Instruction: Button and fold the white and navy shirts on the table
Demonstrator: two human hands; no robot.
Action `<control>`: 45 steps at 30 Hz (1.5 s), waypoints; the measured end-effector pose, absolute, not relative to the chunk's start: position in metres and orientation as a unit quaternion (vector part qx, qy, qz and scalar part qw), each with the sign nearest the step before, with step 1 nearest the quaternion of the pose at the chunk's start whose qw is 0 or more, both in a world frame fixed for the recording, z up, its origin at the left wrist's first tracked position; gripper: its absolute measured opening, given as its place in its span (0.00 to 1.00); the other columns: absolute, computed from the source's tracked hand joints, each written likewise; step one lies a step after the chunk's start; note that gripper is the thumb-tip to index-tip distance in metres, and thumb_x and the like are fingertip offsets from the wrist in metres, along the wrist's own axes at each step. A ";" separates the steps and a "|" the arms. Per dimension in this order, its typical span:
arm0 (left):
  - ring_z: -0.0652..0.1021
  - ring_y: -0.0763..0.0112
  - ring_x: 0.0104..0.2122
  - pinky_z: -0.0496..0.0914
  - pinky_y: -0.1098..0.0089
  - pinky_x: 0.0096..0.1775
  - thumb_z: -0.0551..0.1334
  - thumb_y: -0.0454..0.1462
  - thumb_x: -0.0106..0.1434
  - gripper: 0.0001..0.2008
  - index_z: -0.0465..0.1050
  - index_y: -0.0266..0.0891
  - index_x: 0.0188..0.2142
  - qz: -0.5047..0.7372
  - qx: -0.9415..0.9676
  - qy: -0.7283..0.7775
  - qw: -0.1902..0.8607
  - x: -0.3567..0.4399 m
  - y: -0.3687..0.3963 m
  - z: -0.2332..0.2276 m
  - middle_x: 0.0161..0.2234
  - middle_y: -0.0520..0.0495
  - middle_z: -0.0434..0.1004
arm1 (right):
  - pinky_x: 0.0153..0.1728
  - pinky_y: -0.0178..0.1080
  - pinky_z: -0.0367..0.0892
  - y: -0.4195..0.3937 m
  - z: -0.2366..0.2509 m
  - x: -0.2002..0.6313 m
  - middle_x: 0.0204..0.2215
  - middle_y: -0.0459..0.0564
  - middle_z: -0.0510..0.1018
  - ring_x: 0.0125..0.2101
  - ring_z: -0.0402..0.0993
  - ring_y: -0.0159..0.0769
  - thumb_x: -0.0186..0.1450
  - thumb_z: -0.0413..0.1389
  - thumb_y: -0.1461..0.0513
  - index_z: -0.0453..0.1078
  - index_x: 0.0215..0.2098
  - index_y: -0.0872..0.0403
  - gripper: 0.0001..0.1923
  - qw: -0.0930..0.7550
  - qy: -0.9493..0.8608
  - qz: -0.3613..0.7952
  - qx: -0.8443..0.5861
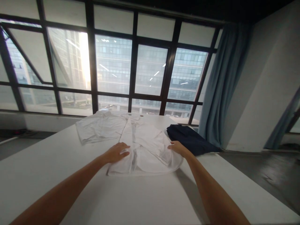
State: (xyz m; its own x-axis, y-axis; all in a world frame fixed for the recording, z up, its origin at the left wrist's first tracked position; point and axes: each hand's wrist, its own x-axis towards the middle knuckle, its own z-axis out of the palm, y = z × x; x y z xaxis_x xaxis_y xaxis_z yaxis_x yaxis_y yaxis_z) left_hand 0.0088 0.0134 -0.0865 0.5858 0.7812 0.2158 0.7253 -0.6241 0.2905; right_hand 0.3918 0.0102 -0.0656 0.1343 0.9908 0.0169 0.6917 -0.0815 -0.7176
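**On the bench: two hands flat on a white shirt**

Under both palms lies a white shirt (142,147), spread on the white bench (47,162). Left hand (117,152) and right hand (178,148) press down, fingers flat, each grip open and holding nothing. Beyond the right hand sits a folded navy garment (191,139).

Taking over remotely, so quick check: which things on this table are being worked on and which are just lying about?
In hand:
white shirt, left hand flat on it, right hand at its right edge.

Lying about:
dark garment, far right
white table
blue curtain
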 end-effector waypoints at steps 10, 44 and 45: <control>0.46 0.56 0.66 0.42 0.51 0.62 0.47 0.59 0.64 0.36 0.52 0.45 0.65 0.050 0.910 0.405 0.075 0.008 0.005 -0.102 0.67 0.43 0.45 | 0.22 0.28 0.59 -0.007 -0.057 0.307 0.25 0.46 0.77 0.23 0.68 0.29 0.54 0.53 0.68 0.75 0.43 0.59 0.19 0.347 -0.693 0.234 -0.587; 0.75 0.65 0.36 0.67 0.68 0.42 0.57 0.37 0.56 0.16 0.74 0.43 0.44 0.046 0.939 0.331 0.087 0.027 -0.042 -0.064 0.34 0.49 0.77 | 0.38 0.36 0.63 -0.047 -0.041 0.288 0.39 0.53 0.78 0.38 0.74 0.39 0.61 0.50 0.65 0.74 0.44 0.54 0.15 0.115 -0.842 0.032 -0.526; 0.75 0.65 0.35 0.67 0.68 0.41 0.57 0.37 0.56 0.15 0.75 0.43 0.43 0.046 0.935 0.340 0.086 0.027 -0.040 -0.064 0.33 0.49 0.77 | 0.40 0.37 0.63 -0.048 -0.042 0.286 0.41 0.53 0.78 0.39 0.73 0.40 0.61 0.50 0.65 0.72 0.48 0.53 0.18 0.141 -0.845 0.023 -0.515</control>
